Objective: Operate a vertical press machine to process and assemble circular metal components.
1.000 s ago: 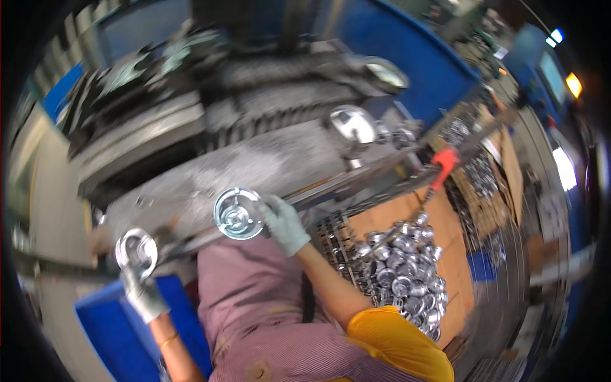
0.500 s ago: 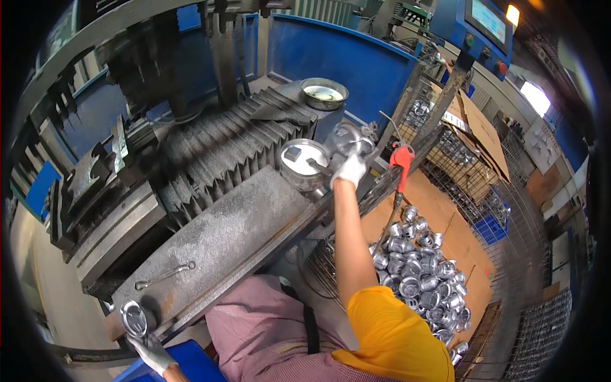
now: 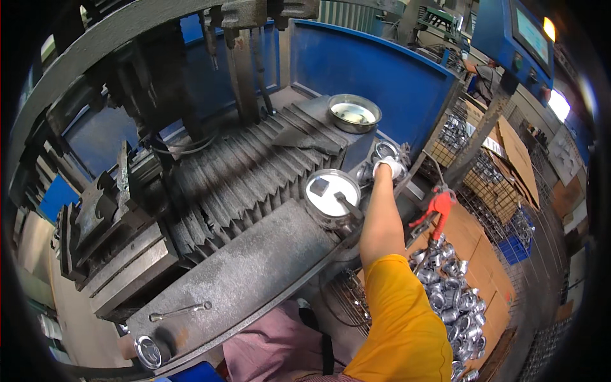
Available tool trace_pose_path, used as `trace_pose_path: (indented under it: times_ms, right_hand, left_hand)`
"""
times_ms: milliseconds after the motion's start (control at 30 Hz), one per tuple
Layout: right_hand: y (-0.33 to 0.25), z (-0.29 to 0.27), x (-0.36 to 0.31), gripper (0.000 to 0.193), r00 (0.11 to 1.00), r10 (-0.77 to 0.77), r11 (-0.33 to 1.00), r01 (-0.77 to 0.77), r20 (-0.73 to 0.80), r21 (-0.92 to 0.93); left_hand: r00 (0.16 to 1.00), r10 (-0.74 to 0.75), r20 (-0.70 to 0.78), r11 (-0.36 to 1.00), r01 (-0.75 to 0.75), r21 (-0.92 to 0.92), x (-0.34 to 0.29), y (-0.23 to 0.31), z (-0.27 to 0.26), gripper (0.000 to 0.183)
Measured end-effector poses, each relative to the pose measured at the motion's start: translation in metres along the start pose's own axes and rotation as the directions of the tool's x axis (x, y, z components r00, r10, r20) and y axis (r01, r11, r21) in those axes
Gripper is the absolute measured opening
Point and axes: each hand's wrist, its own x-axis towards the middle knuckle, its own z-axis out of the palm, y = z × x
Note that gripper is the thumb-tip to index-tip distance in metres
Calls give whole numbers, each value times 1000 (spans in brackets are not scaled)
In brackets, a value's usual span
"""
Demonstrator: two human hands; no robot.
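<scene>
My right hand (image 3: 389, 167), in a white glove, reaches out to the far end of the bench. It is against a shiny cup-shaped metal part (image 3: 386, 149), with another metal piece just left of it. The fingers are hidden behind the glove's back, so their grip does not show. Nearer on the bench is a round metal pan (image 3: 331, 220) of whitish liquid, with a dark block and a brush-like tool in it. At the bench's near left corner a similar metal part (image 3: 150, 352) lies on its side. My left hand is out of view.
An open-ended wrench (image 3: 180, 311) lies on the grey bench plate (image 3: 248, 264). A second pan (image 3: 354, 116) stands farther back. The red air gun (image 3: 439, 205) hangs at right, above several piled metal parts (image 3: 453, 305) on cardboard. Machine fixtures (image 3: 108, 210) rise at left.
The view has shifted, so the bench sits lower and farther right. My right hand, blurred before, now shows sharply at the metal parts. My left hand has left the view; the near-corner part stays.
</scene>
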Motion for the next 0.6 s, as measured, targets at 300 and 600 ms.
trace_pose_path:
  times_ms: [300, 600]
  right_hand:
    - [-14, -5, -5, 34, 998, -68, 996, 67, 14, 62]
    - [-48, -31, -147, 35, 892, -392, 800, 452, 227, -394]
  left_hand:
    - [886, 419, -197, 906, -394, 157, -15, 4, 39, 34]
    - [984, 59, 166, 926, 9, -378, 24, 59, -4, 20]
